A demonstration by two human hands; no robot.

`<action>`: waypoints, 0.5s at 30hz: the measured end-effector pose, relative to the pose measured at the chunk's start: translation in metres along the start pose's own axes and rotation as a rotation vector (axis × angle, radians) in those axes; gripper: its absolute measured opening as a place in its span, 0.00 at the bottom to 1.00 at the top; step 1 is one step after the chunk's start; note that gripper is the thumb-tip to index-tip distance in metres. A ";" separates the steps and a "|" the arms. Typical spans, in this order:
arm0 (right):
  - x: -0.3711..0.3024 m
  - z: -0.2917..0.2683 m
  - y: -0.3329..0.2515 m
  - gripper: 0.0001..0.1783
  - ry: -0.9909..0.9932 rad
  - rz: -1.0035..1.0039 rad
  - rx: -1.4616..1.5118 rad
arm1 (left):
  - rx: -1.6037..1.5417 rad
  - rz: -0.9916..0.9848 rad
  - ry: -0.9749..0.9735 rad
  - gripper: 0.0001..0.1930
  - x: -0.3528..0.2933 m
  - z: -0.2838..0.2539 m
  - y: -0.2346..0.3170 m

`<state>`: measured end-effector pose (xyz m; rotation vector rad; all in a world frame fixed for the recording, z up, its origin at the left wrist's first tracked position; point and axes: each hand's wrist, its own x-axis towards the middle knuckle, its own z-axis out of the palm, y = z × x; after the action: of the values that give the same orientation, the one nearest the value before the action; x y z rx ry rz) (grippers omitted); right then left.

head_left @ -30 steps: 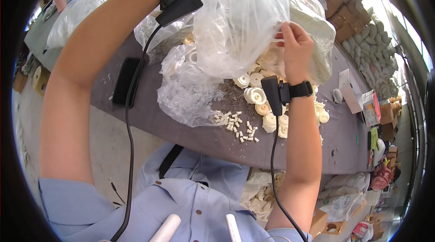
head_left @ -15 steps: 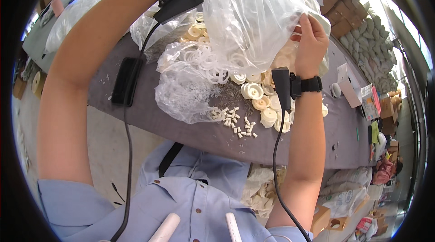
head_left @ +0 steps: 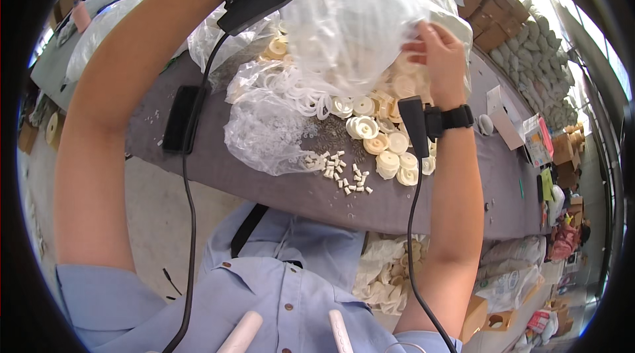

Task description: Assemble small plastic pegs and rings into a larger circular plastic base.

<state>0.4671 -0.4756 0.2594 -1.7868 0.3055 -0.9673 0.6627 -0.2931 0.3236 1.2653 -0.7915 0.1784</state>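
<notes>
A large clear plastic bag (head_left: 357, 15) hangs raised over the far side of the table, blurred by motion. My right hand (head_left: 442, 48) is at its right edge, thumb and forefinger closed on the film, other fingers curled below. My left arm reaches up to the top edge, where the hand is cut off and its fingers are hidden. Under the bag lie cream plastic wheel-like discs (head_left: 364, 128) in a loose heap. To their left, white rings (head_left: 307, 98) spill over a smaller clear bag (head_left: 254, 131) of tiny clear pieces. Small cream pegs (head_left: 354, 184) lie in front.
The table has a grey cloth (head_left: 291, 197). A black flat device (head_left: 184, 118) lies at its left with a cable. At the right are an open white box (head_left: 506, 115) and a round white item (head_left: 485, 125). Stacked cartons (head_left: 493, 9) and sacks (head_left: 539, 55) stand beyond.
The large bag has shifted left and up, uncovering more cream discs. My right hand has moved slightly left with the bag's edge, and my left arm has gone a little up and left.
</notes>
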 end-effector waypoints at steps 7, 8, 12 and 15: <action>-0.004 0.009 -0.014 0.13 -0.028 -0.023 0.370 | 0.627 0.958 -0.262 0.28 -0.011 0.007 -0.014; -0.004 0.014 -0.018 0.14 -0.060 -0.034 0.446 | 0.673 0.914 -0.427 0.35 -0.018 0.010 -0.018; -0.010 0.025 -0.013 0.18 -0.257 -0.034 0.892 | 0.409 0.870 -0.708 0.45 -0.062 0.050 0.008; -0.014 0.022 -0.027 0.21 -0.353 -0.105 0.472 | 0.553 0.681 -0.680 0.31 -0.039 0.033 -0.023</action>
<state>0.4685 -0.4407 0.2735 -1.5060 -0.2262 -0.7036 0.6326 -0.3186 0.2839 1.5457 -1.8491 0.5603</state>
